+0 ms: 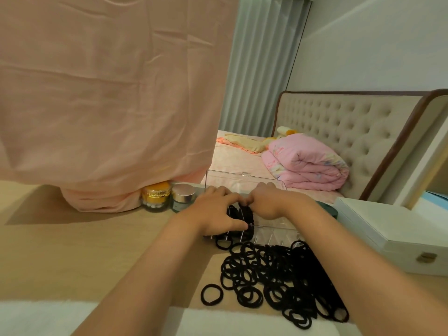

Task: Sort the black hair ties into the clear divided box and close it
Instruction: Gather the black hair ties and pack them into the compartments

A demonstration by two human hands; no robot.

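A clear divided box (276,235) stands open on the wooden table, its lid (244,181) upright behind. Black hair ties fill its left compartments (242,214). My left hand (215,212) and my right hand (269,202) meet over those compartments, fingers curled down onto a bunch of ties there; the fingertips are hidden. The right compartments look empty. A large loose pile of black hair ties (278,280) lies on the table in front of the box, between my forearms.
Two cosmetic jars, a gold jar (155,196) and a green jar (183,197), stand left of the box under a hanging pink cloth (109,93). A white case (388,236) sits right of the box. A bed with a pink quilt (308,163) lies beyond.
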